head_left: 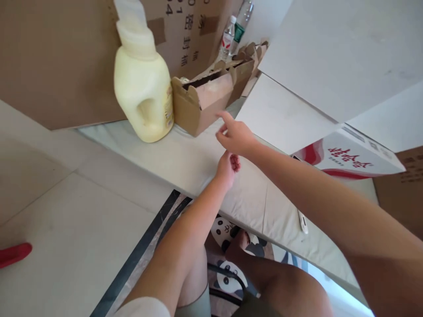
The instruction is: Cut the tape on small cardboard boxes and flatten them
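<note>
My right hand [235, 134] hovers over the white table [185, 163], index finger stretched toward a small brown cardboard box [198, 103], the other fingers loosely curled with nothing in them. Just below it, my left hand [227, 167] is curled into a loose fist near the table surface; nothing shows in it. A cream plastic jug with a handle [142, 83] stands left of the box. More folded brown boxes [243, 66] line up behind the first one.
A large white carton with red print [346, 158] lies open at the right. Two water bottles [233, 33] stand at the back by a big brown carton [59, 61]. A red object [15, 254] lies on the floor at left. My knees are under the table edge.
</note>
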A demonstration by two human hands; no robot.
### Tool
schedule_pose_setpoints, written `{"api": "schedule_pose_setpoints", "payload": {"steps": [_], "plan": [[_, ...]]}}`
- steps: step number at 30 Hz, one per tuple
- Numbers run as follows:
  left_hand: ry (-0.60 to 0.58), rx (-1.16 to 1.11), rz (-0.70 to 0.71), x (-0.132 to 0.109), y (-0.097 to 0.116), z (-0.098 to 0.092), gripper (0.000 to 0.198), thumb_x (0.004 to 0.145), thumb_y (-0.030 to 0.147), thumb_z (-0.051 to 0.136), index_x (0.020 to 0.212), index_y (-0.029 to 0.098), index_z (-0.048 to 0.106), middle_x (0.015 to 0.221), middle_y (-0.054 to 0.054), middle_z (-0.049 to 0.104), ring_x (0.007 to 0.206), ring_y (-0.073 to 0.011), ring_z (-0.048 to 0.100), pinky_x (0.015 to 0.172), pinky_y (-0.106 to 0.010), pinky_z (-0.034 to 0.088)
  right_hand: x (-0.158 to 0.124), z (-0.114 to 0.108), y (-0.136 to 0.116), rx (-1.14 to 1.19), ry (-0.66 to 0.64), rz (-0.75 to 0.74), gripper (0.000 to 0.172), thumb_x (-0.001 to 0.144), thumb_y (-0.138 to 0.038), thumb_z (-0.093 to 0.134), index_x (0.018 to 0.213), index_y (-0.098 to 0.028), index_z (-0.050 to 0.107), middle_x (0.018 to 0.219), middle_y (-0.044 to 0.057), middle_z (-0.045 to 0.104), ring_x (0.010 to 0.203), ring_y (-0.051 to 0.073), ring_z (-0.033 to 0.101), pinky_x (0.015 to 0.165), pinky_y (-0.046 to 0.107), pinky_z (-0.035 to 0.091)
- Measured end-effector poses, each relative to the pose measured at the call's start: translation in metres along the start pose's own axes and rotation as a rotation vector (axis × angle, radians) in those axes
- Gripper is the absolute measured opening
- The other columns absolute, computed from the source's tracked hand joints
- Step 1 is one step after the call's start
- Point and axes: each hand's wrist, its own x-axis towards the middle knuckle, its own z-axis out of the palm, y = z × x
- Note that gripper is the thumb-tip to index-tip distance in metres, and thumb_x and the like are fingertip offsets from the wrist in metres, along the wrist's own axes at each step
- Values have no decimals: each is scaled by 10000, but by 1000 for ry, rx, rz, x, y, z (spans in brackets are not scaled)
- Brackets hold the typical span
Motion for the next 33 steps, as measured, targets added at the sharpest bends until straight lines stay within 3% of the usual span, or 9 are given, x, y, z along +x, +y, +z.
{"api": "schedule_pose_setpoints", "payload": {"steps": [5,10,13,16,19,22,25,28,33], "plan": [[-12,-10,44,3,6,-13,207,845,281,515,667,212,436,553,29,461,467,-87,400,478,-238,284,60,11,-57,-125,34,-10,778,878,-238,511,1589,-238,195,1068,86,681,1036,312,675,920,514,526],[5,-11,67,3,15,-13,236,870,267,476,649,207,420,561,33,413,470,-80,376,492,-240,273,68,5,-53,-157,49,37,458,850,-261,583,1301,-213,524,1069,96,662,1046,320,639,911,528,517],[211,-41,190,7,28,-17,235,883,228,437,663,218,356,568,52,333,470,-82,314,505,-244,261,53,-3,-33,-185,102,48,313,853,-284,596,1160,-226,575,995,90,672,976,306,632,876,517,518],[469,-49,388,11,42,-30,236,878,187,368,667,224,270,578,55,236,482,-99,253,521,-251,258,26,-11,-5,-223,205,79,262,853,-328,623,1100,-246,594,909,83,678,899,304,630,831,486,510],[540,15,540,12,51,-42,232,891,218,331,674,228,250,599,46,235,509,-110,291,539,-252,277,-20,-21,26,-195,325,106,219,838,-330,636,1044,-263,599,755,39,662,735,255,607,727,386,491],[547,122,689,8,50,-45,266,907,243,346,655,226,263,616,36,271,538,-114,319,555,-248,294,-88,-31,51,-92,382,94,185,823,-376,660,956,-271,589,632,-12,623,559,181,527,607,309,438],[415,216,809,3,45,-39,282,897,213,403,625,219,330,613,24,342,571,-120,372,584,-243,328,-164,-34,67,84,362,4,178,817,-396,704,824,-268,581,546,-37,589,472,142,497,513,277,402],[216,357,757,0,36,-28,243,883,215,495,640,212,479,665,1,497,668,-139,495,659,-250,397,-221,-23,79,253,289,16,141,864,-322,678,772,-268,587,495,-59,568,403,115,473,434,251,355],[-99,728,553,-1,12,-8,80,830,219,633,821,223,712,1052,-48,705,1040,-218,620,944,-313,455,-248,18,91,314,446,141,71,878,-325,641,856,-265,672,570,-31,556,507,147,526,530,298,466]]}}
